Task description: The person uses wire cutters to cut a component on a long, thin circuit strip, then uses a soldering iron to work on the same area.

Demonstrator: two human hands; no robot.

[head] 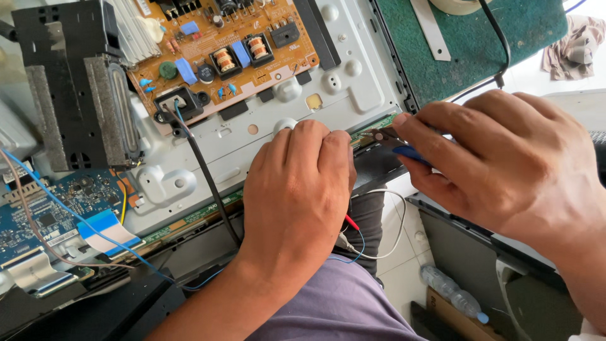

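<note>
My left hand (300, 189) rests knuckles up on the lower edge of an opened flat-screen set's grey metal back panel (353, 95), fingers curled over the thin green strip board (372, 129) there. Whether it holds anything is hidden. My right hand (505, 161) grips small blue-handled pliers (394, 144), whose dark jaws point left at the strip board beside my left fingertips. Thin red, blue and white wires (360, 237) hang below my left hand.
A tan power board (227, 50) with coils sits top centre, a black speaker box (76, 95) at left, a blue circuit board (57, 208) with a flat ribbon cable lower left. A green mat (467, 44) lies top right; a plastic bottle (451, 292) lies on the floor.
</note>
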